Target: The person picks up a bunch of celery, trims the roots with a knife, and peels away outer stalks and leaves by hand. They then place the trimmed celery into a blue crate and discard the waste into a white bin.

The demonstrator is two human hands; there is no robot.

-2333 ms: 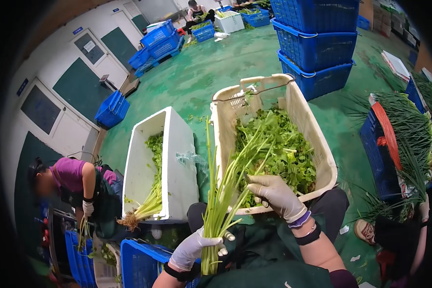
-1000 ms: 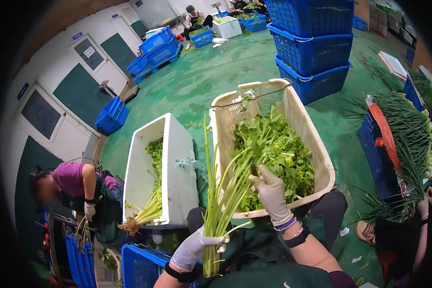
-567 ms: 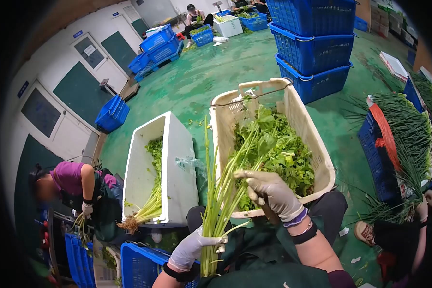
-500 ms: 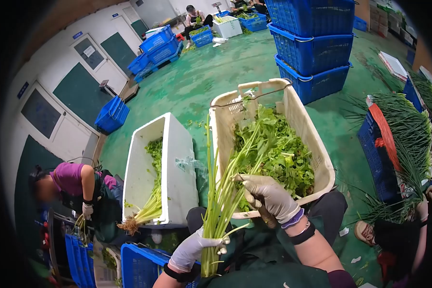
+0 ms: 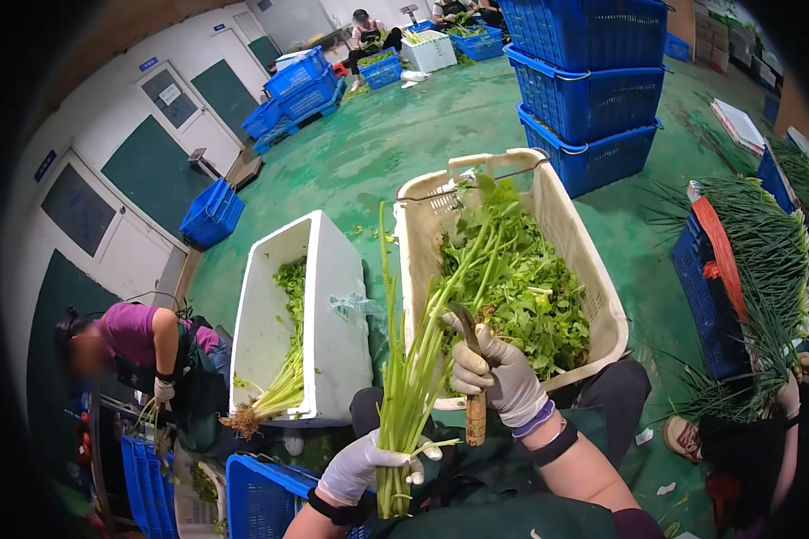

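My gloved left hand point(image 5: 368, 463) is closed round the lower ends of a bunch of green celery stalks point(image 5: 409, 386), which slants upward with leaves at the top. My gloved right hand point(image 5: 508, 373) grips a small curved-bladed knife point(image 5: 475, 420) by its wooden handle, the dark blade up beside the stalks. Just beyond, a cream plastic crate point(image 5: 609, 332) contains loose celery leaves point(image 5: 539, 296). Left of it, a white foam box point(image 5: 340, 332) holds celery with roots point(image 5: 274, 395) hanging over its near end.
A stack of blue crates point(image 5: 589, 157) rises behind the cream crate. At the right, long green onions point(image 5: 760, 242) fill a blue crate near a co-worker's hand point(image 5: 788, 395). Another person point(image 5: 139, 332) bends at the left. A blue crate point(image 5: 261, 494) stands by my left arm.
My right hand has turned and drawn back slightly from the stalks, bringing the knife's handle and blade into clear view. My left hand still holds the celery in nearly the same place.
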